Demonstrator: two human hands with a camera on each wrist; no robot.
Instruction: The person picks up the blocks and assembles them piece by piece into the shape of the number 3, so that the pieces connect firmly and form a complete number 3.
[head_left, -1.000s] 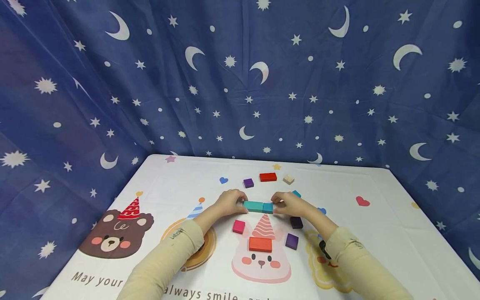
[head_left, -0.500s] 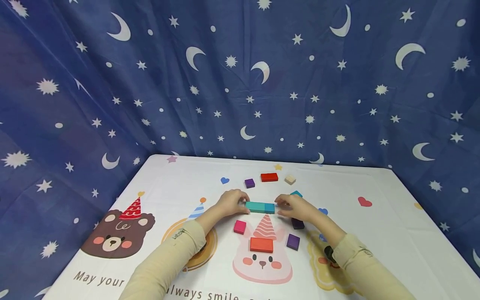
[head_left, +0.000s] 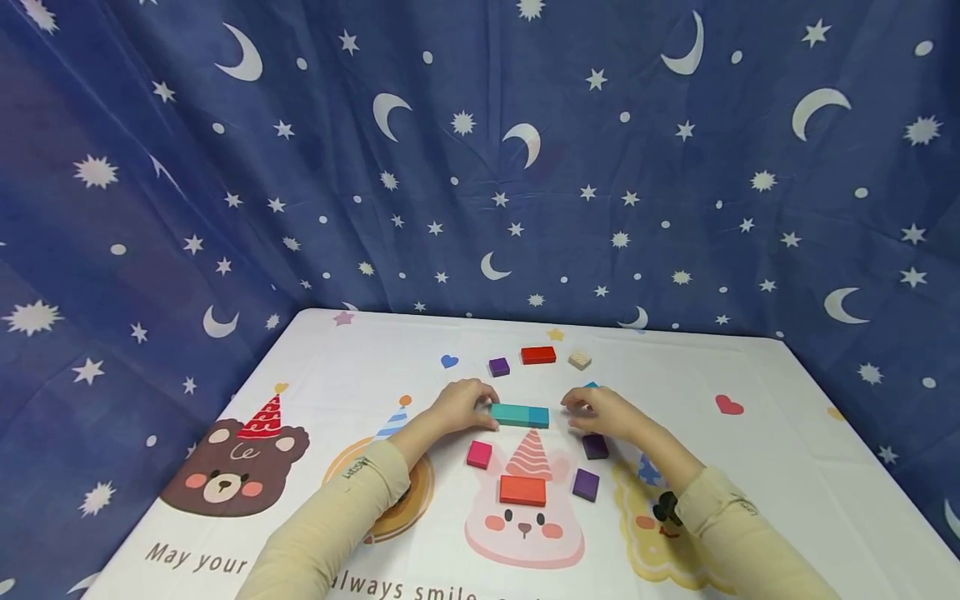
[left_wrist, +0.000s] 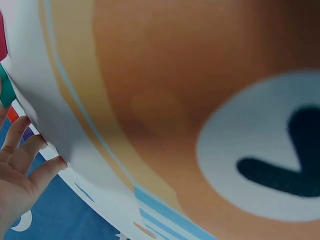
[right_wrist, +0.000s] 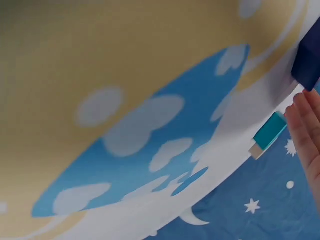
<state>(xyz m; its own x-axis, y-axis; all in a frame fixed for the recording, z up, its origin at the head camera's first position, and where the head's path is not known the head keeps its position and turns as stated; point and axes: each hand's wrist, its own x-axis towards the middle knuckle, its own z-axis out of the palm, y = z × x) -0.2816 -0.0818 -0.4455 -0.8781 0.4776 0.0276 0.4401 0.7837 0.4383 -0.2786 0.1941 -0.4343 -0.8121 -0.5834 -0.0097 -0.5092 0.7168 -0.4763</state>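
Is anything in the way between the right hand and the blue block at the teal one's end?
Nothing visible: in the head view, only bare white tablecloth lies between the right hand and the blue block.

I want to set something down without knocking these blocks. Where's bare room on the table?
Two patches: right of the right hand, around the printed heart, and between the left hand and the printed bear. Crowded: the middle, with the teal block between the hands, pink block and orange block nearer, red block and cream block beyond.
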